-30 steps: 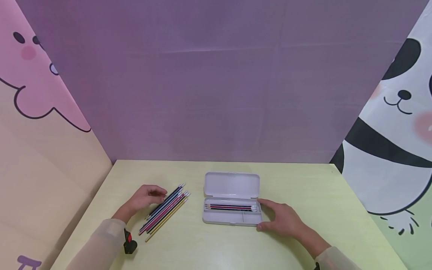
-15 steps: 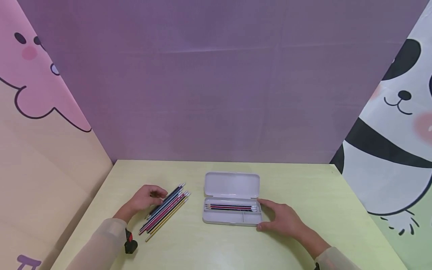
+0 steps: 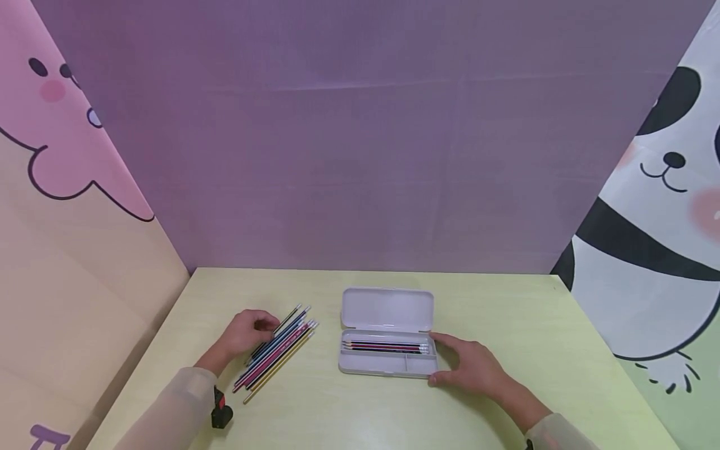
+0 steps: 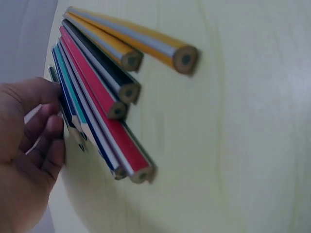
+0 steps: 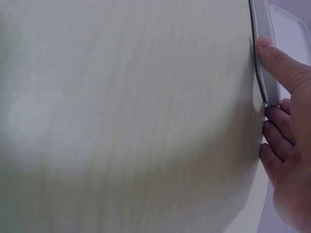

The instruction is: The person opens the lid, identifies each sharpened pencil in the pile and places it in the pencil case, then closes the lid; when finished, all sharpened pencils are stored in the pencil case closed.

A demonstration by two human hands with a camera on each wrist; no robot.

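Note:
On the left of the table, several pencils (image 3: pixel 279 356) lie in a slanted bundle: blue, red, black and gold-yellow. My left hand (image 3: pixel 247 332) is at the bundle's left side, thumb and fingers pinching a dark pencil (image 3: pixel 290 316). The left wrist view shows the thumb on top and the curled fingers beneath, at the edge of the pencils. A pale pencil case (image 3: pixel 368 362) lies with its lid up, several pencils (image 3: pixel 385 346) in its long back compartment. My right hand (image 3: pixel 475 367) grips the case's right end, thumb at the front corner, index finger at the back one.
The case's lid (image 3: pixel 388 309) leans back behind it. Smaller front compartments are split by a divider. A black device (image 3: pixel 222 412) sits at my left wrist. A purple panel (image 3: pixel 365 156) stands behind the wooden table (image 3: pixel 337 419), with printed panels on both sides.
My left hand has closed on the dark pencil at the bundle's left edge, and that pencil's far end now stands apart from the others. The right hand and case stay put.

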